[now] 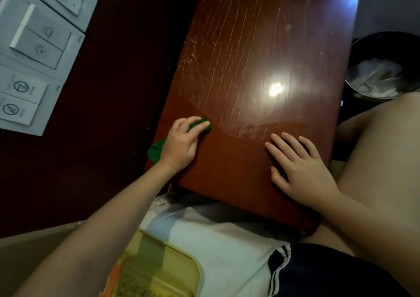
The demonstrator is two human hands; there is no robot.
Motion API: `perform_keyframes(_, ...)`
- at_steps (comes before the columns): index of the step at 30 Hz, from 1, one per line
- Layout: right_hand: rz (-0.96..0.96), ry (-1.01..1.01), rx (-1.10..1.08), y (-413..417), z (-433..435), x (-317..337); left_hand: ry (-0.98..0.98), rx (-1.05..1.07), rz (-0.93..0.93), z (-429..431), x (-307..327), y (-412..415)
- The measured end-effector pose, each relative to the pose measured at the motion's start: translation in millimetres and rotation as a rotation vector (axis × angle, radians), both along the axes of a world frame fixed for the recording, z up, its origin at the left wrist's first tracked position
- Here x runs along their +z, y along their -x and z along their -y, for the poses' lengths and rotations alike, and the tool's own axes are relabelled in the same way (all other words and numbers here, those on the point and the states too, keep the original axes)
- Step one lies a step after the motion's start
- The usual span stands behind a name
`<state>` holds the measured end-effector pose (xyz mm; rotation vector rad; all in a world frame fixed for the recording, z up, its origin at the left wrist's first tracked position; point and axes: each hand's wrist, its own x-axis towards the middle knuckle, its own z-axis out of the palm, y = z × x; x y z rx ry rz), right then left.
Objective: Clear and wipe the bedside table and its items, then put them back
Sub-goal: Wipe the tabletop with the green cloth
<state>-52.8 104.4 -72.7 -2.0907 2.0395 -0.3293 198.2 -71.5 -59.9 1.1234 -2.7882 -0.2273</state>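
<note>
curled fingers of the left hand (181, 145) grip a green cloth (156, 150), pressing its bunched front end onto the bedside table (261, 46) just inside the table's left edge. a loose tail of the cloth hangs out behind the wrist and past that edge. the right hand (302, 167) holds nothing: it lies flat on the wood with fingers straight and spread, close to the table's right edge and well apart from the left hand.

the reddish-brown top carries nothing but the two hands and the cloth. pale streaks run lengthwise over its far half, and a lamp's glare (276, 89) sits right of centre. the strip nearest the hands looks darker and smoother.

along the left edge stands a dark wood panel (125, 80), and further left a bank of white wall switches (38, 44). off the right edge, near the far side, a round bin (384, 74) holds crumpled white material. a bare knee (375, 149) rises just beside the right edge, behind the right hand. the near edge meets the person's body, a pale shirt (216, 240) and dark shorts (318, 274) with white stripes.
</note>
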Motion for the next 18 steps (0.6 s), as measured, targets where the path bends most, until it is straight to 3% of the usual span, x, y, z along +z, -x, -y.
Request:
perform_keyframes(8,0.004,0.022,0.006,0.6,-0.1,-3.9,0.053,0.575,-0.043,53.6,0.7,-2.2)
perform_keyframes(18,0.000,0.047,0.009,-0.4,0.7,-4.5,0.073,0.669,-0.001,57.4,-0.6,3.9)
